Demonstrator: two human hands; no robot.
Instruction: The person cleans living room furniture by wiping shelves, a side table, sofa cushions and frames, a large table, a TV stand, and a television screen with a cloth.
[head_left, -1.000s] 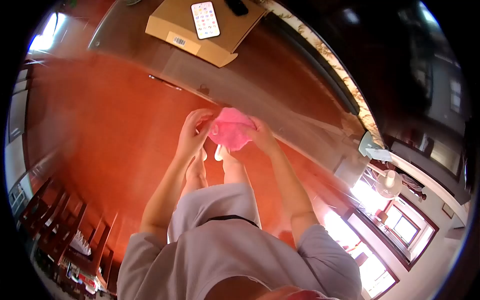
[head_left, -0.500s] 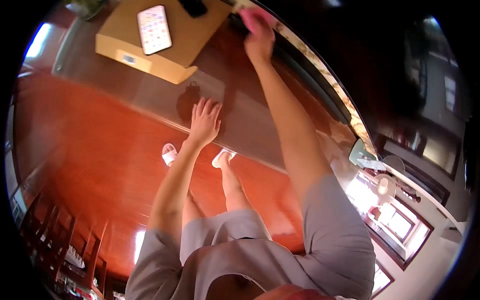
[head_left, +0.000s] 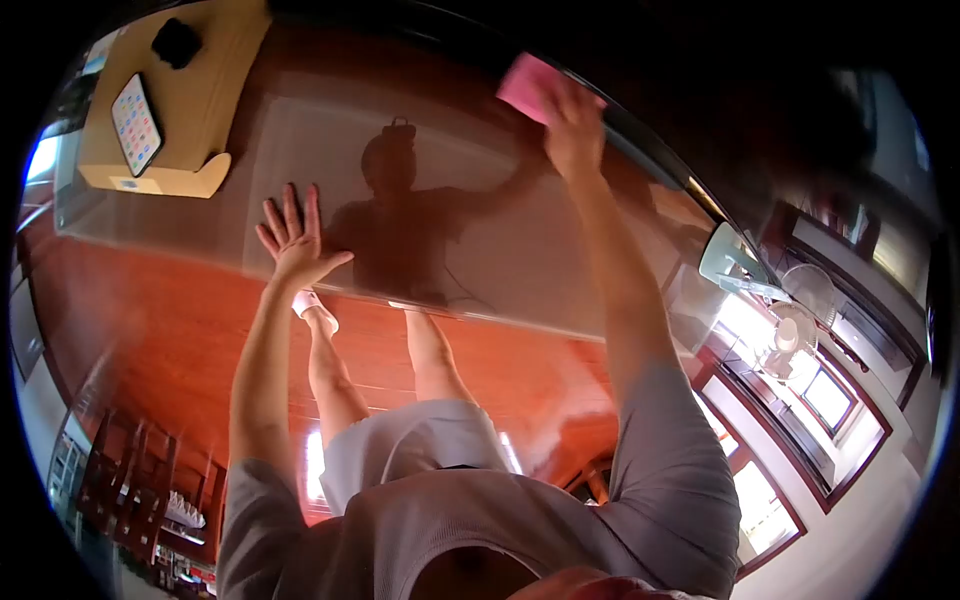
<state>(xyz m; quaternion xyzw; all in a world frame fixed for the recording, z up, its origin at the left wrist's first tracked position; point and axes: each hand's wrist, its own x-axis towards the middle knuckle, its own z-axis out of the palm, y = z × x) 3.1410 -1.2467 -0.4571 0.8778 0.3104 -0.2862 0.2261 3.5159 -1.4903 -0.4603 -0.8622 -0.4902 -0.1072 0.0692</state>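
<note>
My right hand (head_left: 577, 125) is on a pink cloth (head_left: 528, 88) at the far edge of a glossy dark brown tabletop (head_left: 470, 200); its fingers lie over the cloth and hold it. Some of the cloth is hidden under the hand. On the near left part of the same surface, my left hand (head_left: 298, 245) rests with its fingers spread and nothing in it. My dark reflection shows in the top between both hands.
At the left end of the top stands a cardboard box (head_left: 205, 110) with a phone (head_left: 137, 124) and a small black object (head_left: 176, 43) on it. A large dark panel (head_left: 720, 130) rises along the far edge. Farther right is a white fan (head_left: 790, 335).
The view has shifted, and the box now appears farther left. My left hand has moved left with its fingers spread wider. The pink cloth remains in my right hand by the far edge.
</note>
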